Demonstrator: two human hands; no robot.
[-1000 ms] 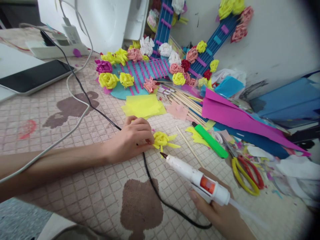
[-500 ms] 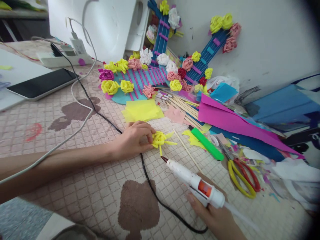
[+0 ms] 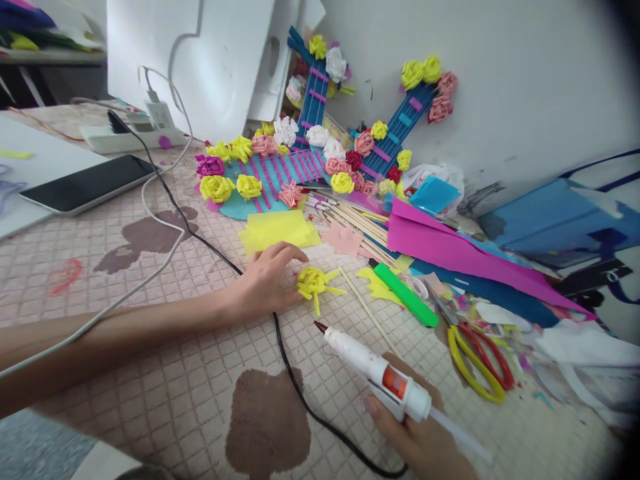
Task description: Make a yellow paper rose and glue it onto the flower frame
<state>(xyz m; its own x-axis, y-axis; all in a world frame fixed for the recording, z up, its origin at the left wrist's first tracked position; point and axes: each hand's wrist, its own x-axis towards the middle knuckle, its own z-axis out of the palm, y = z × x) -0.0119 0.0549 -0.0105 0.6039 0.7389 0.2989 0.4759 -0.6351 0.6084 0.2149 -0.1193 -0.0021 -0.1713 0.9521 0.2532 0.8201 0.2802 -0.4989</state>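
Note:
A yellow paper flower (image 3: 313, 283) with loose strips sticking out lies on the quilted cloth. Beside it, to the left, is my left hand (image 3: 267, 279), its thumb and fingers apart; the fingertips are close to the petals, and light contact is hard to rule out. My right hand (image 3: 407, 427) is wrapped round a white hot glue gun (image 3: 363, 360). The gun's dark nozzle points up and left, a short way below the flower's lower strip. A clear glue stick (image 3: 463, 437) juts from its back. Part of my right hand is hidden behind the gun.
Flower-covered blue paper guitars (image 3: 295, 167) stand at the back. Yellow paper sheets (image 3: 280, 229), wooden sticks (image 3: 357, 220), a green cutter (image 3: 406, 295) and scissors (image 3: 480, 363) lie around. A black cord (image 3: 295, 380) crosses the cloth; a tablet (image 3: 90, 185) and power strip (image 3: 113, 138) are left.
My left fingers have loosened from the yellow flower and spread apart. The glue gun's nozzle has drawn away from the flower's lower strip. The whole view has shifted slightly.

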